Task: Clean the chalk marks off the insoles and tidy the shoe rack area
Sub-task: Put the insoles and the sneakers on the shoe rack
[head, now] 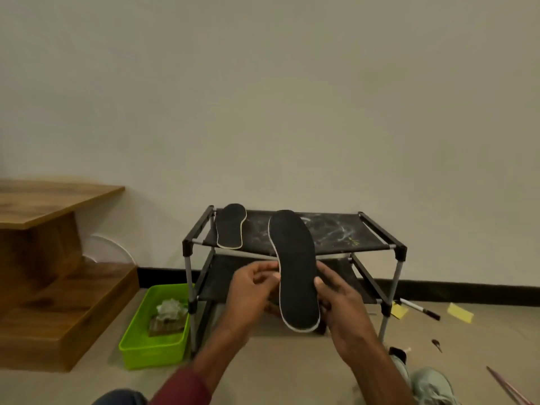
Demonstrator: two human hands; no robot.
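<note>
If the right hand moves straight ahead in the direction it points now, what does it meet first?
The right hand holds the insole in its grip, so next comes the shoe rack behind it, probably its lower shelf; depth is unclear.

No writing can be read; the yellow slip seems blank.

I see the near insole is black with a thin white edge, and the far insole looks the same. The shoe rack has black cloth with white smudgy swirls and a little yellow-green mark. The bin is bright green.
</note>
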